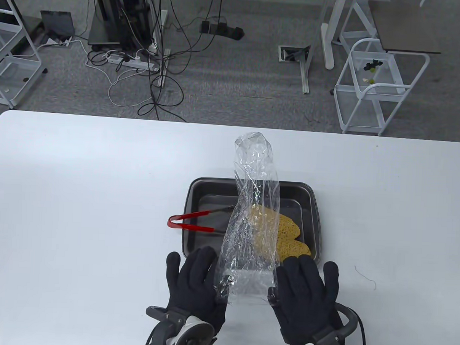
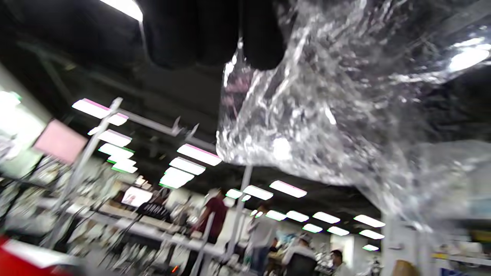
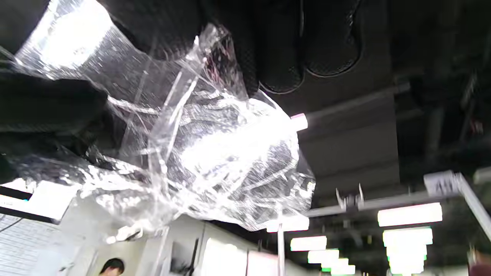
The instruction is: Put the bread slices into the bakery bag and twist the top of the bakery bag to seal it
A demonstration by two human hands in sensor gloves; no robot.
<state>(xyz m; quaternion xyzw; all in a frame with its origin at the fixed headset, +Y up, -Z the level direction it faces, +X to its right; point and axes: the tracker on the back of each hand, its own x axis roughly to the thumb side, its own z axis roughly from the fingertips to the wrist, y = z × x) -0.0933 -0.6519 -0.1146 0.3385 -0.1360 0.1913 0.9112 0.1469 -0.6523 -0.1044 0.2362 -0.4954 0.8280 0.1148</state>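
The table (image 1: 81,181) is white and fills the lower part of the table view. On it, near the middle, sits a dark tray (image 1: 315,218). Held up over the tray is the bag (image 1: 252,219), clear and crinkled, reaching from the two hands at the near edge up past the tray's far rim, its far end free in the air.

The left hand (image 1: 194,285) grips the bag's near left edge: the fingers curl round the plastic, and in the left wrist view the fingertips (image 2: 264,46) press against the film (image 2: 326,115) from above. The right hand (image 1: 304,294) grips the near right edge, its fingers over the plastic; in the right wrist view the bag (image 3: 215,153) bunches out below the dark fingers (image 3: 284,46). Both hands thus hold the bag between them, side by side with the plastic spanning the gap.

The bread slices (image 1: 284,236), yellow and porous, lie in the right half of the tray, beyond the hands. They show partly through the bag, partly beside it on the right; whether they are inside it or only behind it cannot be told.

Red tongs (image 1: 191,222) lie across the tray's left rim, handles outward on the table, tips hidden behind the bag.
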